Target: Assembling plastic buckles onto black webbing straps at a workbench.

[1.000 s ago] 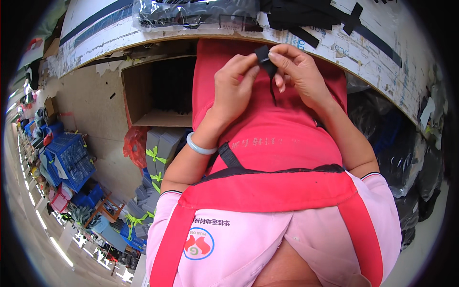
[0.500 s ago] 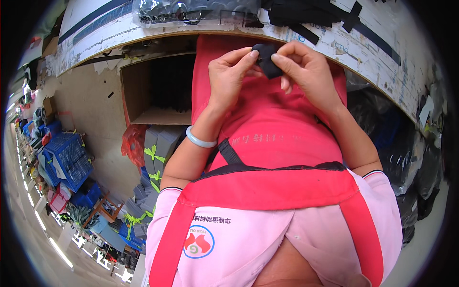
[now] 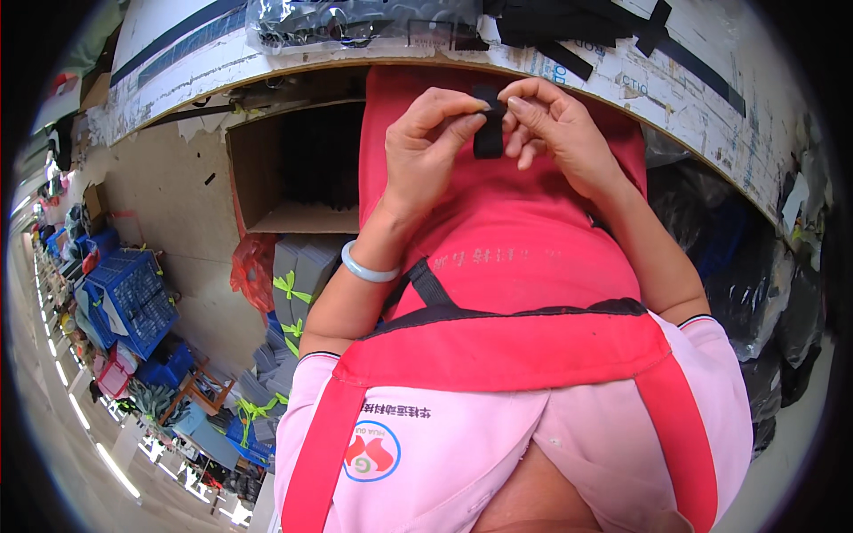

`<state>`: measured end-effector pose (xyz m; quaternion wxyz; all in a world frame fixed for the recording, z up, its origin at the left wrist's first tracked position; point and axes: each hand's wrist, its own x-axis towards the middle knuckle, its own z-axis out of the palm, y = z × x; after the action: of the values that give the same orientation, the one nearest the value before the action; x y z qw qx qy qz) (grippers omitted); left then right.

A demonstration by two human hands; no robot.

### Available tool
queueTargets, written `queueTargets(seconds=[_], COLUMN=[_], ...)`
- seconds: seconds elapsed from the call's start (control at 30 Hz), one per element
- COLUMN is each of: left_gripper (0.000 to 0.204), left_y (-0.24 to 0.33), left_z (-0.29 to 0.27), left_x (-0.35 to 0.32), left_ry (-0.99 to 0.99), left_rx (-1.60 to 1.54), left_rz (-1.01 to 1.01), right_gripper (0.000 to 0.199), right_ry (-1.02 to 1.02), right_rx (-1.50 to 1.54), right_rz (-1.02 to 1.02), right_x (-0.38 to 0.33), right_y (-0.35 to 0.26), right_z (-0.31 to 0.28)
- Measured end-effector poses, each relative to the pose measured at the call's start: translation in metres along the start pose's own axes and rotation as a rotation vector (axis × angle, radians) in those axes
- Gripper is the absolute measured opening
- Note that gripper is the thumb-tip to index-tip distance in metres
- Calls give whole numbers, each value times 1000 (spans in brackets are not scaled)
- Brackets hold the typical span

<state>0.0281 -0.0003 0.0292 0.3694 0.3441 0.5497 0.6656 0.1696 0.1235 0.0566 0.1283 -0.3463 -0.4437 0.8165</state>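
Under the worktable's curved edge (image 3: 267, 84) we hold a short black strap (image 3: 488, 133) above our red apron (image 3: 506, 258): left hand (image 3: 426, 151) pinching one side, right hand (image 3: 555, 133) the top. It looks light, limp; best gripped by its ends.

My hands (image 3: 489, 142) meet just below the curved edge of the counter (image 3: 622, 84), which blocks any way upward. On the counter lie a clear plastic bag (image 3: 355, 18) and a heap of black straps (image 3: 577, 27), crowding the near rim. To my left an open cardboard box (image 3: 293, 178) stands under the counter, with open room inside it. To my right, dark bags (image 3: 755, 266) close off that side.
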Motion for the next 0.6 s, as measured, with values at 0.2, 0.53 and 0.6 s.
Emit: queueTargets(seconds=[0.2,0.53,0.6], left_gripper=[17,15,14], left_y=[9,33,52], left_z=[1,-13,-33], left_x=[-8,-10,-18], left_ry=[-90,-162,-188], left_rx=[141,265,286], left_rz=[60,60,-12], right_gripper=[20,13,13], right_ry=[-41,-2,-51], right_rx=[-328,-212,-183], right_rz=[-5,-264,-168], right_x=[2,9,13], right_y=[-3,8,9], right_z=[-12,0,3])
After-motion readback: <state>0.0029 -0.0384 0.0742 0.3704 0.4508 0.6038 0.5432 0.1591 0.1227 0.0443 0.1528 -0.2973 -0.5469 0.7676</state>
